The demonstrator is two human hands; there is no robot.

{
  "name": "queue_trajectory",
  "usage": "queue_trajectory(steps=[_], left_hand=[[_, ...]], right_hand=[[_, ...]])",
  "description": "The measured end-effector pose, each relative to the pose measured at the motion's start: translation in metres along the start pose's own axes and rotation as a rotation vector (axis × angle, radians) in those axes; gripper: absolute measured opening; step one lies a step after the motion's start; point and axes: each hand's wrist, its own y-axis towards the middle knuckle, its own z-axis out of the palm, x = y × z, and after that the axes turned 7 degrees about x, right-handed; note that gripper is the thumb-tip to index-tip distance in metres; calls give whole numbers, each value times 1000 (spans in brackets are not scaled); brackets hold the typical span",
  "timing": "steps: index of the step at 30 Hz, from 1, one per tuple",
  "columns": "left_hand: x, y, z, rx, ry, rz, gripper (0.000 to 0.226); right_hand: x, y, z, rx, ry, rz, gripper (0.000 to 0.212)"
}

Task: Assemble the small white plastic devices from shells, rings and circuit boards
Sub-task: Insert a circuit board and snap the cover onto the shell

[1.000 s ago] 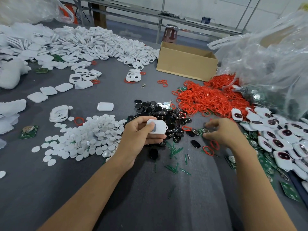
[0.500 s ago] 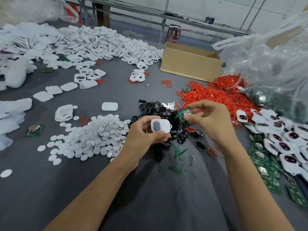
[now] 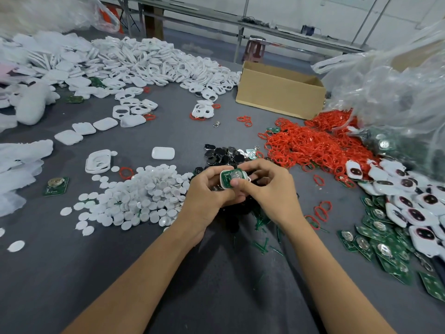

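Presently the left hand (image 3: pixel 204 194) grips the white shell (image 3: pixel 225 180) above the bench (image 3: pixel 168 273); the right hand (image 3: pixel 269 189) presses the green circuit board (image 3: pixel 232 178) into it. Recommended: square the board's edges first, then press evenly.

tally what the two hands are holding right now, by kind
white rounded plastic shell, gripped by the left hand: 1
green circuit board, lying in the shell under the thumb of the right hand: 1
total: 2
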Motion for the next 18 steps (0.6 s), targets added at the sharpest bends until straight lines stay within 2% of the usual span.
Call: queue_trajectory(steps=[5, 9, 14, 18], left_hand=[[1, 1, 0, -14, 3, 6, 37], [1, 0, 0, -8, 6, 5, 40], [2, 1, 1, 7, 32, 2, 42], [3, 1, 0, 16, 49, 5, 39]], right_hand=[[1, -1, -1, -57, -188, -123, 23], [2, 1, -7, 14, -305, -224, 19], [-1, 4, -13, 88, -419, -217, 20], [-1, 5, -16, 119, -417, -199, 15]])
